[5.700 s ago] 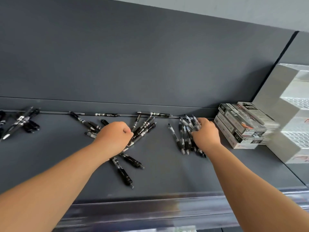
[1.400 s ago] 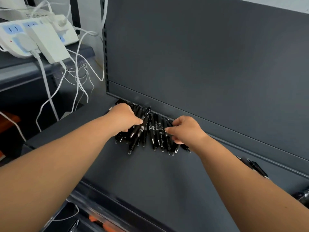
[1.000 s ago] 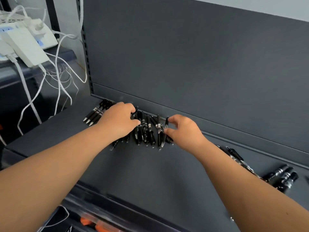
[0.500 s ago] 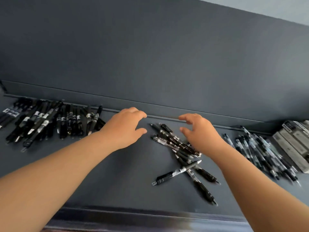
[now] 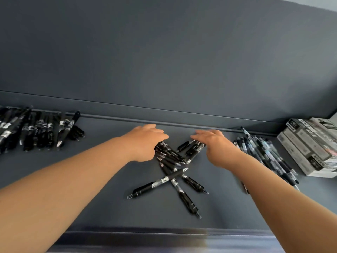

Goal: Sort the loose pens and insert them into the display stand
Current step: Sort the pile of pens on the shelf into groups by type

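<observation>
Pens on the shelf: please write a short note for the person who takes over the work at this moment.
Left hand: open, fingers relaxed, at the left edge of the middle pile of pens.
Right hand: open, fingers straight, over the pile's right side. Neither holds a pen.
Other pens: a lined-up row at the far left of the shelf; a loose group at the right, beside the stacked boxes.
Done: the left row looks sorted. Left: the crossed middle pile, the right group, and inserting; no display stand is in view.
</observation>
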Motion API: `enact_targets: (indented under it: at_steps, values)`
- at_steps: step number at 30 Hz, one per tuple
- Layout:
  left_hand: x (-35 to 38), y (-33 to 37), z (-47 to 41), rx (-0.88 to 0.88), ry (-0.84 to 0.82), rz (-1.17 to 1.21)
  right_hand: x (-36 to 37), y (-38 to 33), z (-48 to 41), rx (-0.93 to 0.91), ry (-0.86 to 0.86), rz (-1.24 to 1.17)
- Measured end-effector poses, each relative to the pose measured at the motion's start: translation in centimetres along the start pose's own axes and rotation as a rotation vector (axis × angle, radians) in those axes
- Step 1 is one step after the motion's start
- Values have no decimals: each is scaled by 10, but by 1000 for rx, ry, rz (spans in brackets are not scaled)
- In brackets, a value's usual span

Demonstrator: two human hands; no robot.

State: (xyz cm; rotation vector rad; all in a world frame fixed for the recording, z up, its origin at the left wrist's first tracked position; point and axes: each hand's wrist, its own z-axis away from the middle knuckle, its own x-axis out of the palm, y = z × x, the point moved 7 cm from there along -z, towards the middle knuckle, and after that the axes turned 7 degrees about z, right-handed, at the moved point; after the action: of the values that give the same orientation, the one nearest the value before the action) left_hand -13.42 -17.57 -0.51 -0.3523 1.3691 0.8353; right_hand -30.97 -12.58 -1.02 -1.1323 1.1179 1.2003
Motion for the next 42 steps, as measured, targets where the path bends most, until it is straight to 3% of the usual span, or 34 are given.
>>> enact_targets:
  at_steps: [5,13,23,30,36,42]
  values:
    - [7,-24,-9,-69,17,-42,7,-3,-15,-37,-86,77]
    - [-2,-57,6,-277,80,180,3,-5,-33,-6,-89,50]
    - [-1,-77,29,-416,82,946,4,-20,-42,-20,-73,-31]
    - [-8,-86,46,-476,113,1339,-14,-29,-46,60,-30,-576]
    - [-17,-97,54,-471,195,1429,-20,-62,-55,84,-148,-1163]
    - [-24,-120,71,-506,298,1485,-19,-113,-69,113,-265,-1401]
